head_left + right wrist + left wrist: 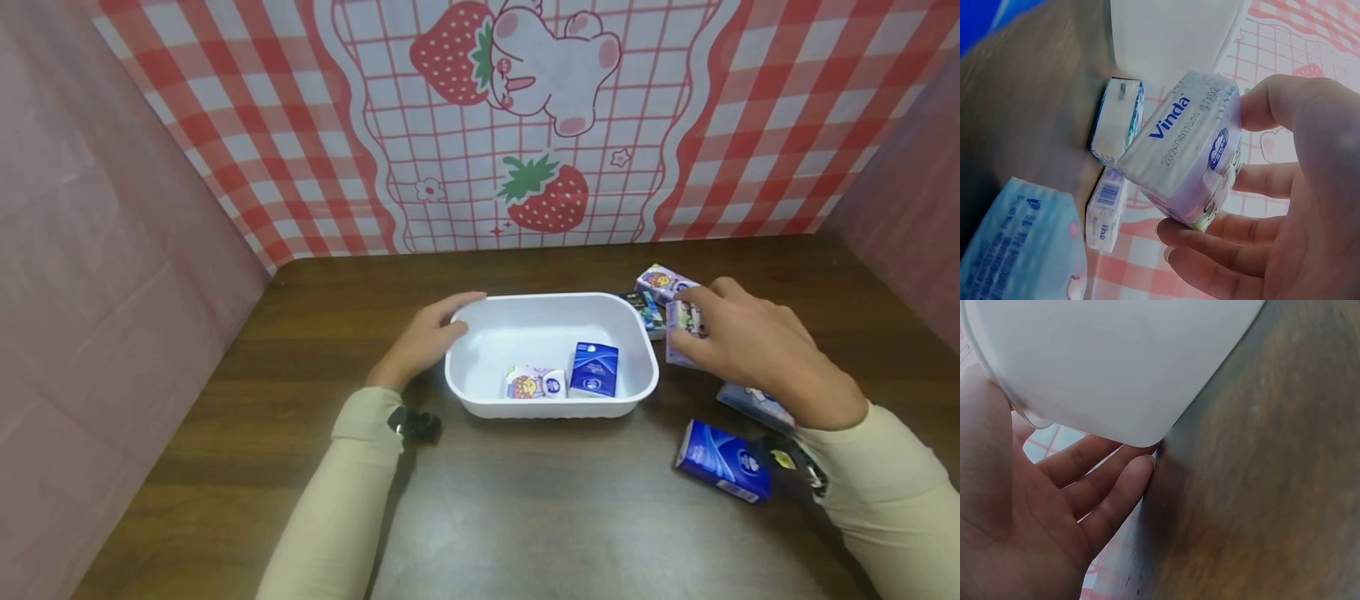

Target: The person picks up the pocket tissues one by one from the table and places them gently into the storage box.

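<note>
Nearest on the bench, toward its right side, the near blue pack lies flat, apart from the rest. Just beyond it the pale pack sits partly hidden by the right wrist.

The tray stands between the bench's left and right edges, seemingly put there so both arms can reach it. Inside, by its near wall, the inner purple pack lies just left of the inner blue pack. The left hand grips the tray's left end, thumb at the rim and fingers along the outer wall, probably to keep it from sliding.

Right of the tray, the right hand pinches the held pack between thumb and fingers across its sides, a grip that likely suits so small a block. Whether it is clear of the bench I can't quite tell.

Farther on, the dark pack lies just beside the tray's far right corner, and the far purple pack lies toward the bench's far edge.
</note>
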